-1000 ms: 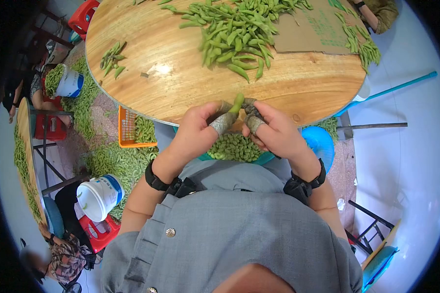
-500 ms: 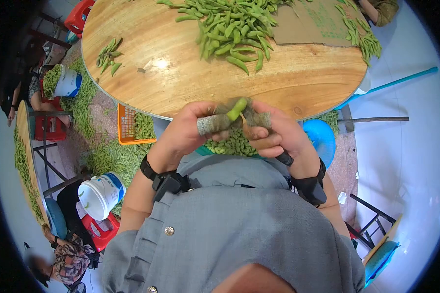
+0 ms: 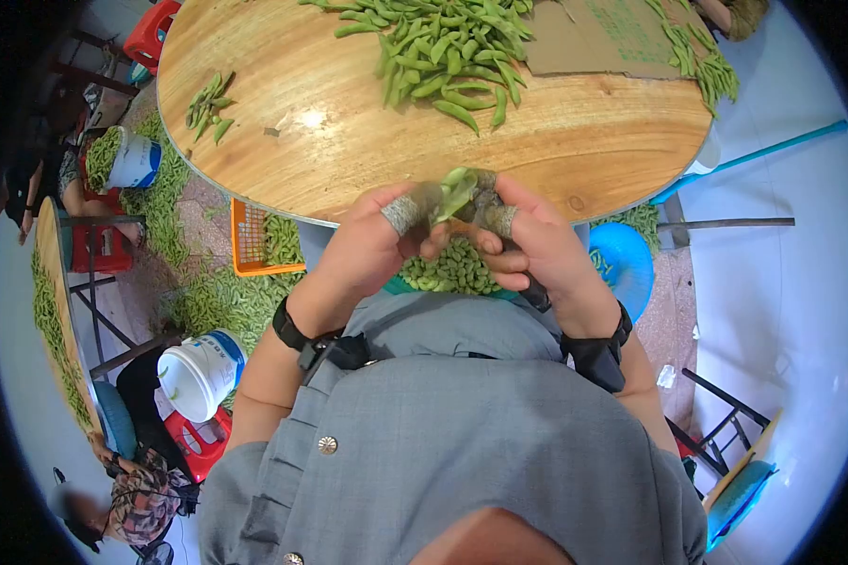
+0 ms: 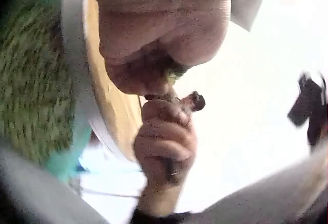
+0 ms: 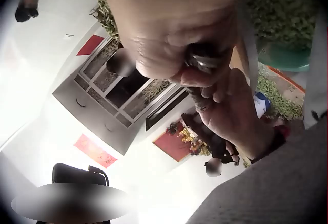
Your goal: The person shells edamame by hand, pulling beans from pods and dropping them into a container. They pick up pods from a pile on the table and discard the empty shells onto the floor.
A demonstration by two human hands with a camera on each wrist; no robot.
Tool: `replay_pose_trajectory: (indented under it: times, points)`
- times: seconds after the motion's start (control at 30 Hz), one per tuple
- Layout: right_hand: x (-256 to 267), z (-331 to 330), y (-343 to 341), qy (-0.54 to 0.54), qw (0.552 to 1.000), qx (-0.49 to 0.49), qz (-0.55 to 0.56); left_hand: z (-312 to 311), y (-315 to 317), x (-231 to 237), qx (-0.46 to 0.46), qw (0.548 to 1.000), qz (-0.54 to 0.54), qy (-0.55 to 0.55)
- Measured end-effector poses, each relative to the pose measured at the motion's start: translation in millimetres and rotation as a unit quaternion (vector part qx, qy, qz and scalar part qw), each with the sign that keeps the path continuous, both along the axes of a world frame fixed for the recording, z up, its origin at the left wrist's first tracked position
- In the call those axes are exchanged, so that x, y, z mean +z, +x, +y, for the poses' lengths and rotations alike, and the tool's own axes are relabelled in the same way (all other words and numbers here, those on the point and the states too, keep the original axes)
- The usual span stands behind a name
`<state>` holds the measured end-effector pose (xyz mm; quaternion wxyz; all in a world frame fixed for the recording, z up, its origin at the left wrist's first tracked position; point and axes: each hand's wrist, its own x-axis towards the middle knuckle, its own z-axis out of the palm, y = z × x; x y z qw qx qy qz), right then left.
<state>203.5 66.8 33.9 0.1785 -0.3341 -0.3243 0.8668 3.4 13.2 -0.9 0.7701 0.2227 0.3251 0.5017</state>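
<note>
Over the table's near edge, my left hand [image 3: 372, 231] pinches a green soybean pod [image 3: 457, 191], which looks split along its length. Grey wrapping covers the thumb. From the other side, my right hand [image 3: 542, 235] meets the pod with its wrapped thumb and forefinger. Its lower fingers curl round a dark-handled tool [image 3: 535, 297]; the handle's rounded end [image 5: 202, 57] shows in the right wrist view, while its working end is hidden. Below both hands, shelled soybeans [image 3: 450, 266] fill a green basin [image 3: 398, 285] at my lap.
A heap of pods [image 3: 452, 56] lies on the wooden table [image 3: 283, 179], beside flattened cardboard [image 3: 598, 42]. An orange basket [image 3: 247, 240] and a white bucket [image 3: 193, 381] stand at left among pods on the floor. A blue basin [image 3: 627, 268] is at right. Other people sit at left.
The pod was whole and plump earlier and now looks split between my fingers. Both hands lowered and turned inward, then rose slightly toward the table edge.
</note>
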Motion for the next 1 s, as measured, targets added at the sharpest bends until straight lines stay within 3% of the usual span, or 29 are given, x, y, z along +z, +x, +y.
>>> replay_pose_trajectory:
  times: [0.03,0.07,0.1,0.13,0.17,0.2,0.23,0.27,0.33,0.43,0.5,0.53,0.57,0.63,0.7,0.73,0.77,0.83,0.9,0.93,1.0]
  points:
    - [0,1,2,-0.012,1.0,0.018,0.01,-2,0,-3,0.0,1.0,0.001,0.001]
    - [-6,0,1,-0.011,1.0,0.017,0.011,-3,1,-4,-0.008,0.994,0.104,0.019]
    - [-15,-2,-2,0.138,0.987,-0.011,-0.081,-5,2,-4,-0.015,0.978,0.205,0.037]
    - [-20,-3,-3,0.283,0.943,-0.039,-0.17,-5,2,-3,-0.015,0.978,0.206,0.037]
    - [-22,-2,-3,0.283,0.943,-0.04,-0.17,-5,2,-2,-0.026,0.947,0.309,0.08]
    - [-20,-1,-4,0.402,0.889,-0.05,-0.212,-5,3,-1,-0.038,0.904,0.408,0.123]
    - [-18,0,-5,0.514,0.818,-0.059,-0.25,-7,4,0,-0.039,0.904,0.409,0.124]
    - [-20,2,-4,0.514,0.818,-0.06,-0.25,-8,7,1,-0.033,0.881,0.433,0.186]
    - [-24,6,-3,0.64,0.713,-0.005,-0.287,-10,8,9,-0.027,0.855,0.456,0.248]
    - [-23,-1,-6,0.646,0.7,-0.013,-0.305,-11,6,19,-0.083,0.867,0.445,0.21]
    - [-28,-5,-10,0.649,0.69,-0.028,-0.318,-14,8,16,-0.065,0.746,0.58,0.32]
    - [-29,-7,-12,0.654,0.679,-0.043,-0.33,-14,9,17,-0.064,0.746,0.58,0.32]
    - [-30,-7,-11,0.655,0.679,-0.042,-0.33,-14,9,17,-0.059,0.774,0.559,0.291]
    - [-29,-6,-9,0.656,0.703,-0.071,-0.265,-14,9,17,-0.053,0.8,0.537,0.262]
    - [-27,-7,-7,0.637,0.721,-0.067,-0.265,-14,9,16,-0.032,0.849,0.494,0.184]
    - [-26,-7,-6,0.616,0.739,-0.064,-0.265,-14,11,16,-0.032,0.85,0.492,0.185]
    - [-26,-6,-6,0.617,0.738,-0.064,-0.267,-14,13,16,-0.023,0.833,0.507,0.222]
    - [-28,-6,-8,0.664,0.695,-0.043,-0.273,-14,14,14,-0.012,0.815,0.52,0.257]
    - [-31,-10,-14,0.675,0.676,-0.044,-0.291,-15,13,8,-0.036,0.717,0.613,0.329]
    - [-32,-12,-16,0.686,0.657,-0.049,-0.31,-16,12,9,-0.035,0.717,0.614,0.328]
    - [-37,-12,-17,0.671,0.668,-0.063,-0.315,-17,10,11,-0.089,0.736,0.607,0.287]
